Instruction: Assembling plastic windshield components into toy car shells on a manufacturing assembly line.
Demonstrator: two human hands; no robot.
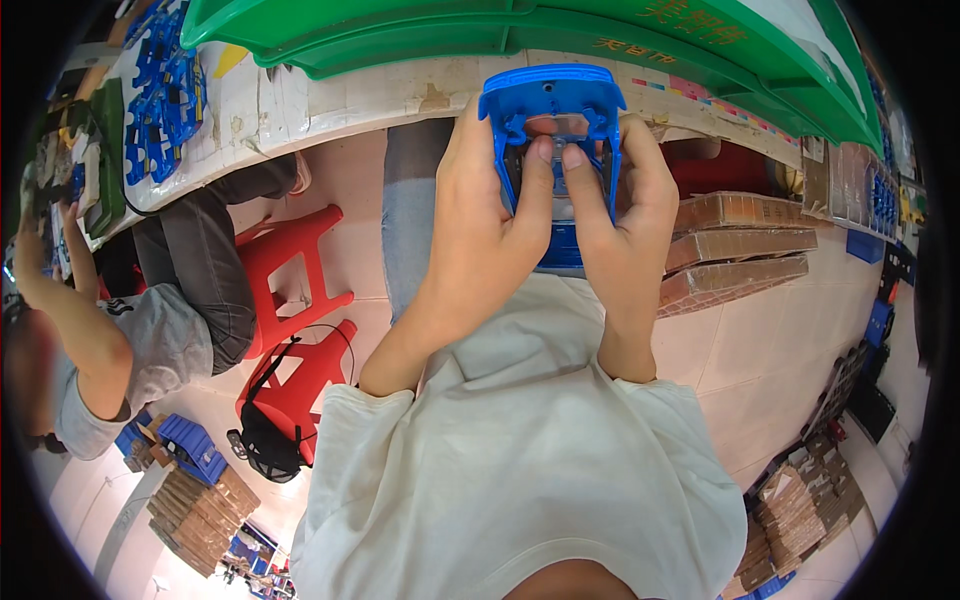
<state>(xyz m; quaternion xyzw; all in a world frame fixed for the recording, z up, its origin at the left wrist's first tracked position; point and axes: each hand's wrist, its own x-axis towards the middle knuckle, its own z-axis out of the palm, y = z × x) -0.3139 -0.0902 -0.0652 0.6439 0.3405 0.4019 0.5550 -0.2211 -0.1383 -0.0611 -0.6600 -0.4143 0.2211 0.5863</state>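
Between my two hands is a blue plastic toy car body [550, 90], its hollow inside facing up at me. My left hand [490, 205] grips its left side, and my right hand [632, 205] grips the right side. Both thumbs reach into the shell, close together, over a clear plastic piece [570, 126] at its middle. Most of my other fingers are hidden behind or under the shell. The toy is held in front of the worktable [350, 100], near its front edge.
Green trays [420, 40] stand on the table ahead. Blue plastic parts [165, 95] lie at the far left, where a co-worker [130, 340] sits. Red stools [295, 270] are on my left, one with a black bag [270, 440]. Flat cardboard boxes [740, 245] are stacked at right.
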